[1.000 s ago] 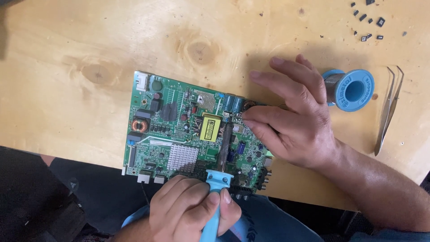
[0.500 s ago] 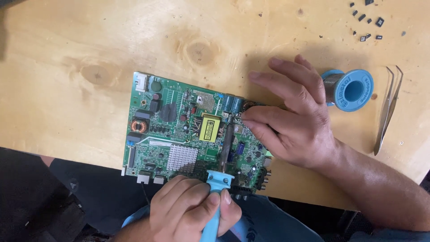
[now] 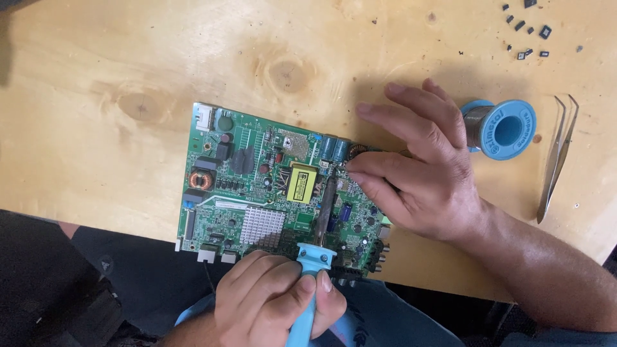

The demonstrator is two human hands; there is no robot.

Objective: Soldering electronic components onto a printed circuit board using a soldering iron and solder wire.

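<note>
A green circuit board (image 3: 257, 186) is laid flat on the wooden tabletop (image 3: 96, 77), its near edge reaching the front rim of the wood. A soldering iron (image 3: 315, 257) with a light blue handle is gripped by the left hand (image 3: 276, 302), fingers curled tight around the handle down at the bottom of the view, and the dark metal shaft is aimed up across the board, its tip set near a yellow block-shaped part (image 3: 302, 183) in the middle of the board. The right hand (image 3: 424, 173) is rested on the board's right edge, fingers spread and extended, fingertips pressed down close to the iron's tip; whether anything thin is pinched between them cannot be told. Just beyond that hand, a blue spool of solder wire (image 3: 504, 128) is seen lying on the tabletop, and further right a pair of metal tweezers (image 3: 558, 154) is laid out, well apart from the board. Up in the far right corner, a scatter of small black parts (image 3: 527, 32) is spotted on the wood.
</note>
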